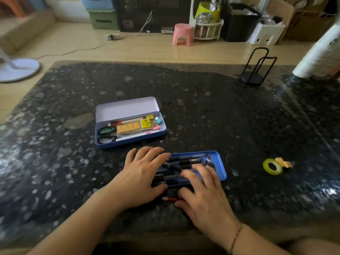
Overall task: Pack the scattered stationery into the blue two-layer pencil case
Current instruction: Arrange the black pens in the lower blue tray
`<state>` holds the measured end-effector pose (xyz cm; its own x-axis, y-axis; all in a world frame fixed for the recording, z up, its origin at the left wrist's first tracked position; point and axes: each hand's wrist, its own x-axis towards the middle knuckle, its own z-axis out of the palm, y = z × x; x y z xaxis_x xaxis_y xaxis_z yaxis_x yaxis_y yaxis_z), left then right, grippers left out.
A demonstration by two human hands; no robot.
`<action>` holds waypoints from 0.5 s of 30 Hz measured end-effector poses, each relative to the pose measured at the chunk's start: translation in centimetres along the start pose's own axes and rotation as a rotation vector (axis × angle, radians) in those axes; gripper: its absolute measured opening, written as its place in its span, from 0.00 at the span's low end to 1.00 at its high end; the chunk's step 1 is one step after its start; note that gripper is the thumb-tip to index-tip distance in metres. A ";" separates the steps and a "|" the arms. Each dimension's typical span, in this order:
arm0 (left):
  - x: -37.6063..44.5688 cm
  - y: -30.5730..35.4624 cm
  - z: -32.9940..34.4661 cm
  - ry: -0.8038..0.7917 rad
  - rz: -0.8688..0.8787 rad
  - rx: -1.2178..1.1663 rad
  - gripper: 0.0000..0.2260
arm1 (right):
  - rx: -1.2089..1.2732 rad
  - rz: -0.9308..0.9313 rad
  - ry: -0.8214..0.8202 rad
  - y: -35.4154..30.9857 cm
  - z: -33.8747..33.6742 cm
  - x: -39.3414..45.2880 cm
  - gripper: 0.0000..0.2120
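Observation:
The blue pencil case (161, 132) lies open on the dark stone table, lid back, holding scissors (106, 134), yellow erasers (128, 127), clips and pens. Nearer me its blue inner tray (219, 162) holds several black pens (185, 160). My left hand (141, 173) lies flat on the tray's left end with fingers spread over the pens. My right hand (204, 197) lies over the tray's front edge, fingers resting on the pens. A red pen (170, 199) lies on the table between both hands, partly hidden.
A yellow-green tape roll (272, 166) with a small yellow piece beside it lies at the right. A black wire stand (254, 70) stands at the far right of the table (202, 111). A white roll (318, 56) stands at the far right corner.

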<state>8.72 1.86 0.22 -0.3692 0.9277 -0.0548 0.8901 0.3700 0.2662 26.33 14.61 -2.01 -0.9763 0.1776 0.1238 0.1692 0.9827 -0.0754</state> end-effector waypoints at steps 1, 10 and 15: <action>0.3 -0.3 -0.3 -0.002 0.024 -0.014 0.34 | 0.004 -0.025 0.037 0.2 -0.4 0.2 0.10; 1.6 -1.0 -0.3 0.041 0.064 -0.025 0.23 | 0.191 0.314 0.153 8.7 -1.2 5.9 0.06; 1.6 -3.5 -1.8 0.093 -0.044 -0.152 0.17 | 0.223 0.369 0.069 10.7 0.0 8.0 0.04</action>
<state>4.55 1.92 0.95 -0.4361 0.8997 0.0180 0.8247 0.3916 0.4080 20.30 26.57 -1.82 -0.8433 0.5253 0.1137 0.4643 0.8186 -0.3380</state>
